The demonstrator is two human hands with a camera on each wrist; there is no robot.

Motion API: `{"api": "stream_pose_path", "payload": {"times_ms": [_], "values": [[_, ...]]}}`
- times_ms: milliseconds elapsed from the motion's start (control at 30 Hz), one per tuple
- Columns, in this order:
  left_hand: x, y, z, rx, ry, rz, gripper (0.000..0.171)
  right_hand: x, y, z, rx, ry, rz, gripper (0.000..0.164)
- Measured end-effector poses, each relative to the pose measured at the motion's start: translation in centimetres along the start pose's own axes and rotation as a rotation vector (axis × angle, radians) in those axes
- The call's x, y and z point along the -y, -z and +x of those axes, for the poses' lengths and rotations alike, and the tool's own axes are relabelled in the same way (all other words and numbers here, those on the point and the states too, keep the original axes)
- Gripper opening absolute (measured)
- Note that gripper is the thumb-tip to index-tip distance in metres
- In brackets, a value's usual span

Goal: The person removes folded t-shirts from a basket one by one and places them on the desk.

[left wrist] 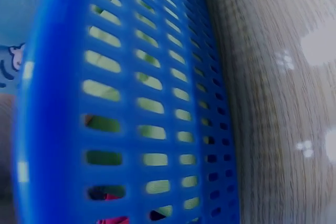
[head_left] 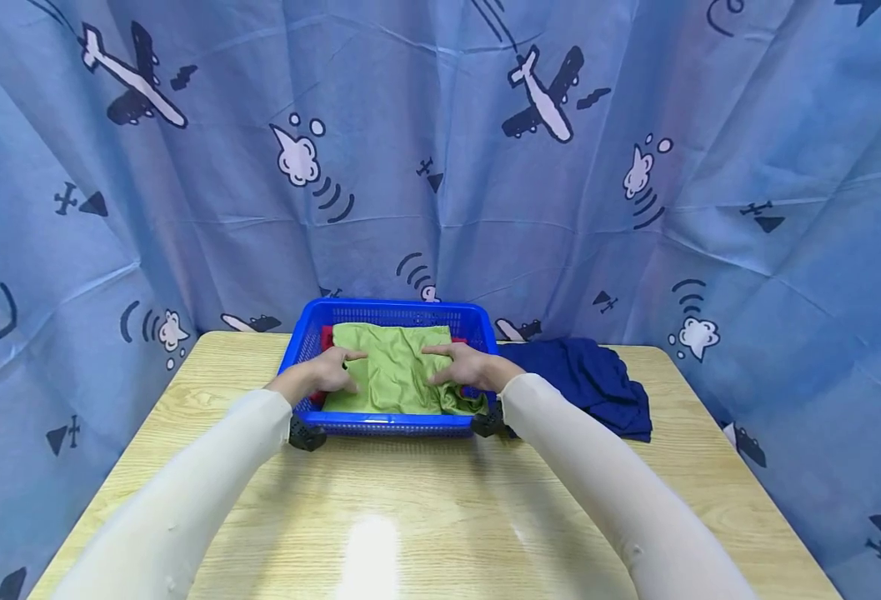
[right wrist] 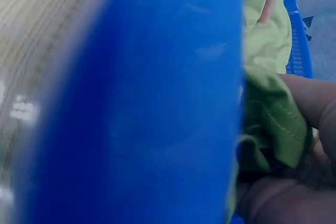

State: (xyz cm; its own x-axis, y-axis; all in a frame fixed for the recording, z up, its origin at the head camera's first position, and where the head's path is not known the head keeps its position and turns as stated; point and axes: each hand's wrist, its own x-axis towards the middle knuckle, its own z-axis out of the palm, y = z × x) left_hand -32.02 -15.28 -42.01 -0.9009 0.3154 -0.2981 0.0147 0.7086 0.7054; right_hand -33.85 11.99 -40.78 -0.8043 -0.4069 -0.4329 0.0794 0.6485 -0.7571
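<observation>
A green cloth (head_left: pixel 398 367) with stitched edges lies spread in a blue plastic basket (head_left: pixel 402 420). Bits of a red cloth (head_left: pixel 326 337) show beneath it. My left hand (head_left: pixel 331 369) reaches over the basket's left part, fingers extended on the green cloth. From the right side my right hand (head_left: pixel 470 367) also lies on it, index finger and thumb stretched apart. In the right wrist view, a bunched corner of the green cloth (right wrist: pixel 275 116) sits between the thumb and fingers, with no pinch visible. The basket's slotted wall (left wrist: pixel 131 103) blocks the left hand in the left wrist view.
A dark blue folded cloth (head_left: pixel 590 379) lies on the wooden table (head_left: pixel 402 500), right of the basket. Behind the table hangs a blue curtain (head_left: pixel 410 150) with airplane prints. Black wrist cameras (head_left: pixel 307 433) hang close to the basket's front rim.
</observation>
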Motion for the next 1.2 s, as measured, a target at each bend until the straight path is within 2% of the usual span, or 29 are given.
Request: {"api": "stream_pose_path", "payload": {"times_ms": [233,533,767,933,1200], "values": [[0.5,0.6,-0.1,-0.037,-0.056,-0.083,0.078,-0.2,0.4,-0.5,-0.054,0.017,0.037,0.067],[0.4,1.9,-0.7,-0.022,-0.072,-0.169,0.080,0.7,1.4,-1.4,-0.063,0.051,0.169,0.068],[-0.4,2.7,-1.7,-0.028,-0.090,-0.192,0.079,1.5,2.2,-2.0,-0.084,0.101,0.172,0.067],[-1.2,3.3,-2.3,-0.029,-0.131,-0.231,0.080,2.3,3.0,-2.9,-0.109,0.144,0.194,0.067],[-2.8,4.3,-3.4,-0.022,-0.157,-0.258,0.079,3.5,4.6,-4.5,-0.107,0.163,0.209,0.067]]}}
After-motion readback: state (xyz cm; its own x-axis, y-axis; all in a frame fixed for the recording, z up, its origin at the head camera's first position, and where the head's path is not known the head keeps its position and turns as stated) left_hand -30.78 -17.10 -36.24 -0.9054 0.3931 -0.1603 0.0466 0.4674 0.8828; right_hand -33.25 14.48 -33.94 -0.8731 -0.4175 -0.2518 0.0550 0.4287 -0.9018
